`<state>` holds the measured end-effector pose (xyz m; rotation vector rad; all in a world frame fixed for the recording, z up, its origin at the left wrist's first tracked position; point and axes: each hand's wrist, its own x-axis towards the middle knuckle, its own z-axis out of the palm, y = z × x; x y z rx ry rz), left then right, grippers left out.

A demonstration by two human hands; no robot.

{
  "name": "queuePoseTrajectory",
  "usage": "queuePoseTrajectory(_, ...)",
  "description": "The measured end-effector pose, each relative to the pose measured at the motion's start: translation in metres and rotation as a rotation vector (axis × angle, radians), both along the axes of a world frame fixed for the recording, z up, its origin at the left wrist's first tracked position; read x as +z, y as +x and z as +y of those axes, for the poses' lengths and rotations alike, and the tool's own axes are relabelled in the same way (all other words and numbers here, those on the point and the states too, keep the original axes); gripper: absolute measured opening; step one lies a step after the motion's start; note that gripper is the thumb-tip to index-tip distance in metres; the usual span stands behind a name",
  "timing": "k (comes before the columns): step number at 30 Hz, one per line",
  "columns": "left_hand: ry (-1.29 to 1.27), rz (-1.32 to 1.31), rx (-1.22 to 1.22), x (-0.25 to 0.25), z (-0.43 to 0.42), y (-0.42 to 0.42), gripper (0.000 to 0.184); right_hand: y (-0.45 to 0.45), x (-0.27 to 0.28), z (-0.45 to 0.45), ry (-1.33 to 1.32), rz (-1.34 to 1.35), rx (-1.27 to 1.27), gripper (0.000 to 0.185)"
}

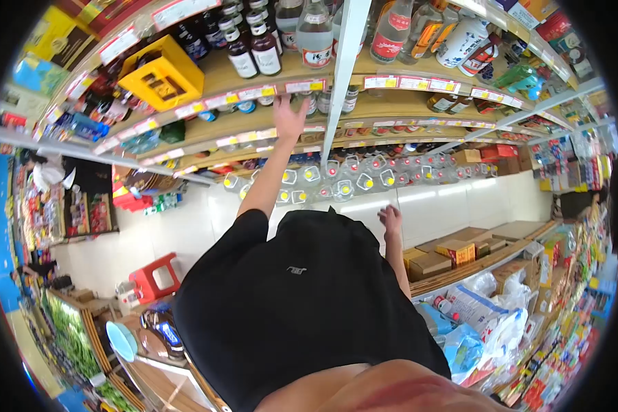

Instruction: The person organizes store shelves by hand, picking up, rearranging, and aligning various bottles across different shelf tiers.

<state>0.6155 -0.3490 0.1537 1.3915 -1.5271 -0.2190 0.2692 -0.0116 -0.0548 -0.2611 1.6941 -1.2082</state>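
Note:
My left hand reaches up to the shelving with thumb and fingers apart, and no item shows in it. Its fingertips are at the price-label strip, close to the small bottles on the shelf below; whether they touch anything I cannot tell. Dark bottles with white labels and a large clear bottle stand on the shelf above. My right hand hangs low over the floor, fingers loosely bent and apart, with nothing visible in it.
Clear jugs with yellow and red caps line the floor under the shelves. A yellow carton sits on the shelf at left. Cardboard boxes and plastic bags are at right. A red plastic stool stands at left.

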Motion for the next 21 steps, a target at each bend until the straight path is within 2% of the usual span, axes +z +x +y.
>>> queuePoseTrajectory(4,-0.005,0.031,-0.11,0.003,0.003,-0.003,0.067,0.028,0.075,-0.08,-0.113,0.286,0.124,0.042)
queuePoseTrajectory(7,0.019,0.119,-0.174,-0.014,0.02,0.001,0.068,0.04,0.073,-0.101,-0.24,0.511,0.243,0.04)
queuePoseTrajectory(8,-0.014,0.147,-0.192,-0.021,0.032,0.004,0.067,0.036,0.054,-0.105,-0.229,0.699,0.313,0.038)
queuePoseTrajectory(9,0.067,0.122,-0.195,-0.03,0.048,0.011,0.066,0.044,0.075,-0.105,-0.196,0.728,0.367,0.038)
queuePoseTrajectory(10,0.141,0.089,-0.201,-0.039,0.065,0.019,0.064,0.056,0.092,-0.106,-0.218,0.588,0.333,0.036)
queuePoseTrajectory(12,0.087,-0.048,-0.183,-0.072,0.101,0.039,0.062,0.059,0.099,-0.104,-0.207,0.593,0.303,0.034)
queuePoseTrajectory(15,0.339,-0.079,-0.23,-0.113,0.158,0.074,0.058,0.032,0.078,-0.105,-0.123,0.654,0.213,0.033)
queuePoseTrajectory(16,0.533,-0.063,-0.253,-0.144,0.173,0.088,0.055,0.022,0.078,-0.106,-0.126,0.703,0.186,0.033)
queuePoseTrajectory(18,0.764,-0.103,-0.224,-0.188,0.191,0.102,0.044,-0.004,0.079,-0.11,-0.124,0.796,0.132,0.033)
queuePoseTrajectory(19,0.789,0.006,-0.244,-0.165,0.192,0.098,0.039,-0.019,0.079,-0.115,-0.078,0.83,0.077,0.032)
queuePoseTrajectory(21,0.707,-0.027,-0.322,-0.158,0.186,0.083,0.037,-0.044,0.092,-0.136,-0.036,0.858,-0.034,0.031)
